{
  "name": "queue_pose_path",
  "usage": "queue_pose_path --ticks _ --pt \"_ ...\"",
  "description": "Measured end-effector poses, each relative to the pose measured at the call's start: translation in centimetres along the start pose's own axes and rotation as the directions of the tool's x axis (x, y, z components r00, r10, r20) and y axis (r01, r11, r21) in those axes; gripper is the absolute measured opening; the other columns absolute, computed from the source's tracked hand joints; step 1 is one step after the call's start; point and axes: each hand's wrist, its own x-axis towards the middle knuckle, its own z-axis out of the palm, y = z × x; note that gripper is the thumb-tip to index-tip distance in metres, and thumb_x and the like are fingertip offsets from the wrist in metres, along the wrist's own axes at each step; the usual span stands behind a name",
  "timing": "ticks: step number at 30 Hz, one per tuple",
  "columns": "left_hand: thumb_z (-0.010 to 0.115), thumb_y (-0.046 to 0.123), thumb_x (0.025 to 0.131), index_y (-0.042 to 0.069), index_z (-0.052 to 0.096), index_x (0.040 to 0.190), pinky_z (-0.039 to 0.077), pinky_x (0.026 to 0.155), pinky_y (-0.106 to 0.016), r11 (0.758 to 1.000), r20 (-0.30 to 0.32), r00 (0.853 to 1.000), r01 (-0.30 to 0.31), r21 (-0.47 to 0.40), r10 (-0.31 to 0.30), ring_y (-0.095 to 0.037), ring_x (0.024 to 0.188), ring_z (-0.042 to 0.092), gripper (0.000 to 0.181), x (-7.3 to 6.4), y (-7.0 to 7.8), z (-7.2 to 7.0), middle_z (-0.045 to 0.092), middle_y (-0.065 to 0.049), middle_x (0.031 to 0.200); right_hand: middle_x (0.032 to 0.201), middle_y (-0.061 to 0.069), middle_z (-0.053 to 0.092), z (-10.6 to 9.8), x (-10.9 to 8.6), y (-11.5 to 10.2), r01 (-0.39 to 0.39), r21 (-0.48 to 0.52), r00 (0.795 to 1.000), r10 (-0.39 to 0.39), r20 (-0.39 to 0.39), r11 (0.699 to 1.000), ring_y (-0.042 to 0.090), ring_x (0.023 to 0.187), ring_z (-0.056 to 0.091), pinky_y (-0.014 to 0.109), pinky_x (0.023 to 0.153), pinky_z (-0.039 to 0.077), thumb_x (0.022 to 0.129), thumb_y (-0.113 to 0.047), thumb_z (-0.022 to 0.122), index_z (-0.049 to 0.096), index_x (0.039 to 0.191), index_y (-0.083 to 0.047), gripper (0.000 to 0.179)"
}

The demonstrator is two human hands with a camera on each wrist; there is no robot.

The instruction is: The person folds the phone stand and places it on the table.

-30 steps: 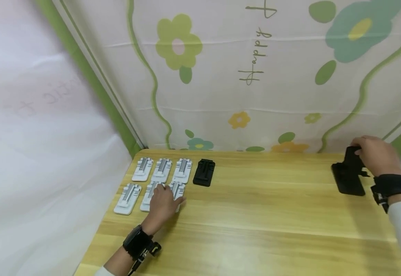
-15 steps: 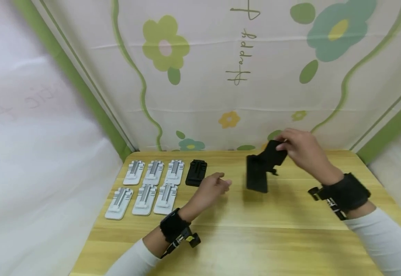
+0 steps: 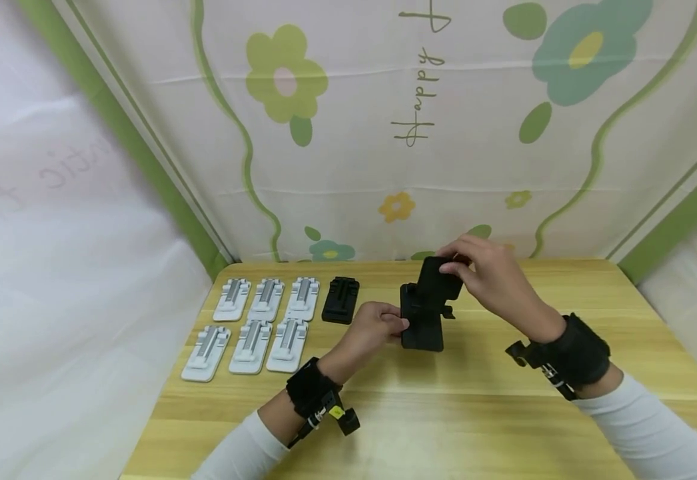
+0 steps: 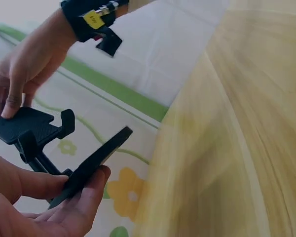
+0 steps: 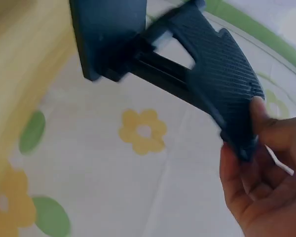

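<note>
An unfolded black phone stand [image 3: 425, 332] is held up above the table between both hands. My left hand [image 3: 375, 327] pinches the left edge of its flat base; in the left wrist view the thumb lies on one face and the fingers on the other. With thumb and fingers, my right hand [image 3: 486, 270] grips the top of the tilted back plate [image 5: 227, 79]. A folded black phone stand [image 3: 341, 300] lies on the table just left of my left hand. Beside it are several folded white phone stands [image 3: 288, 343] in two rows.
The wooden table [image 3: 504, 427] has its far edge against a white curtain [image 3: 348, 153] printed with flowers. Another white sheet [image 3: 72, 267] hangs along the left side.
The right hand has brought the black phone stand leftward from the table's right side. My left hand has left the white stands, moved right and taken hold of the stand's base.
</note>
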Motion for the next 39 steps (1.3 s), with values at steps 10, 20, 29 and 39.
queue_pose_path --ticks 10,20,29,39 --pt "0.063 0.008 0.1 -0.006 0.069 0.12 0.061 0.094 -0.047 1.0 0.048 0.999 0.014 -0.025 -0.013 -0.021 0.088 0.076 0.025 -0.8 1.3 -0.6 0.076 -0.018 0.107 0.142 0.019 0.057 0.9 -0.8 1.0 -0.516 0.54 0.848 0.304 0.435 0.665 0.02 0.122 0.064 0.031 0.095 0.058 0.097 -0.023 0.073 0.034 0.158 -0.015 0.074" --pt "0.062 0.007 0.101 -0.006 0.068 0.123 0.062 0.09 -0.041 1.0 0.049 0.999 0.007 0.003 -0.008 -0.02 0.089 0.075 0.027 -1.2 2.1 -0.5 0.075 -0.017 0.11 0.13 0.015 0.06 1.2 -1.1 0.5 -0.473 0.502 0.88 0.355 0.316 0.724 0.01 0.106 0.068 0.026 0.083 0.06 0.095 -0.022 0.075 0.052 0.141 -0.01 0.053" --pt "0.064 0.007 0.1 -0.008 0.063 0.126 0.063 0.086 -0.038 1.0 0.019 1.0 0.004 -0.002 -0.004 -0.016 0.082 0.072 0.031 -1.1 2.3 0.2 0.069 -0.018 0.113 0.121 0.012 0.067 2.1 -1.2 0.4 -0.317 0.376 0.947 0.314 0.072 0.871 0.015 0.101 0.069 0.014 0.079 0.054 0.091 -0.009 0.077 0.063 0.128 -0.01 0.039" --pt "0.062 0.004 0.1 -0.006 0.063 0.127 0.062 0.091 -0.042 1.0 -0.005 1.0 0.003 -0.002 -0.003 -0.016 0.084 0.072 0.029 -0.8 1.7 -0.2 0.073 -0.017 0.11 0.103 0.009 0.069 0.5 0.0 -0.9 0.153 -0.043 0.964 -0.159 -0.213 0.987 0.023 0.094 0.062 0.019 0.075 0.043 0.079 0.008 0.082 0.076 0.105 -0.006 0.03"
